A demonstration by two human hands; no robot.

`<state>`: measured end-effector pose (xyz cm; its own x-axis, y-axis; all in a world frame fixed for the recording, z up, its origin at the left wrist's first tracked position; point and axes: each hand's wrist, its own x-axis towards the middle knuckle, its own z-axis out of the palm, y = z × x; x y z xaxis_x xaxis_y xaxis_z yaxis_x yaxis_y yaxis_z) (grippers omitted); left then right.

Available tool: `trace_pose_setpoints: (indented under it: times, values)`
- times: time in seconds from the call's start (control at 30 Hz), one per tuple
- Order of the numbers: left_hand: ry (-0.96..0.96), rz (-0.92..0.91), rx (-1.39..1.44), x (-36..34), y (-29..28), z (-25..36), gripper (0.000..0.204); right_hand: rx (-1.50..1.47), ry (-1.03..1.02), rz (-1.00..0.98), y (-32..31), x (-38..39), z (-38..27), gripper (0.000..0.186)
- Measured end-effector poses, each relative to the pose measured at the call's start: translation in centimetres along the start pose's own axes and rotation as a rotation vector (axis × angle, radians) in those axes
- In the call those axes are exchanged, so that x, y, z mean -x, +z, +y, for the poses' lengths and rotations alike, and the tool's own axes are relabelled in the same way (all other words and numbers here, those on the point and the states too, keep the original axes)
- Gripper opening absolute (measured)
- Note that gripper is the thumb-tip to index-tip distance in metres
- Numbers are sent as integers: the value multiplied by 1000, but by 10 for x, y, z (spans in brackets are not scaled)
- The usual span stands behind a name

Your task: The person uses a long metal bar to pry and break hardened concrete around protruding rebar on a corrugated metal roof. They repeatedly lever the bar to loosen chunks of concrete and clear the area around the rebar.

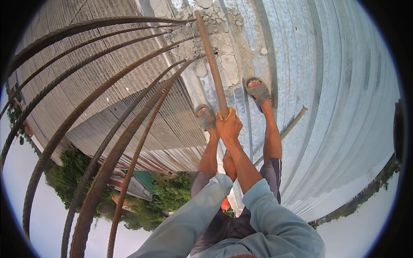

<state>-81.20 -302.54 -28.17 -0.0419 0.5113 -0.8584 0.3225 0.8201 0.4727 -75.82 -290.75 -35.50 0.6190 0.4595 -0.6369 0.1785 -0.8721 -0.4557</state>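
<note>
My right hand (229,124) is closed around a long brown pole (211,60), which points away from me to broken concrete (228,64) on the roof. My left hand (229,163) grips the pole lower down, partly hidden by my right forearm. The pole's far end lies over the rubble, beside several curved rusty rebars (107,86) and a thin wire. My sandalled feet (258,92) stand either side of the pole, on the light metal sheeting.
Ribbed metal roofing (340,107) spreads to the right, with another slim bar (293,122) lying near my right leg. Weathered corrugated roofing (77,51) lies left, beneath the rebars. Trees (71,176) and sky show past the roof edges.
</note>
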Motion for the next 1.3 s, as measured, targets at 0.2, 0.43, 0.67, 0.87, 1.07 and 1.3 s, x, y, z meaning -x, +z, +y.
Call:
trace_pose_setpoints:
  times: [0.2, 0.43, 0.67, 0.87, 1.07, 1.3]
  values:
    - [-71, -157, 50, 9, 12, -45, 19, 72, -22, 51, -24, 20, 21, 54]
    - [293, -327, -236, -5, 17, -37, 13, 237, -28, -145, -30, 3, 23, 46]
    - [84, -295, 59, 13, 70, -48, 14, 417, -24, -131, -68, -19, 13, 33]
    - [78, -428, 109, 35, 110, -29, 15, 481, -169, -155, -105, -30, -2, 31]
    - [124, -361, 197, 45, 160, -9, 17, 499, -241, -163, -139, -46, -6, 36]
    - [206, -139, 269, 13, 189, 31, 18, 406, -363, -191, -138, -84, 9, 37]
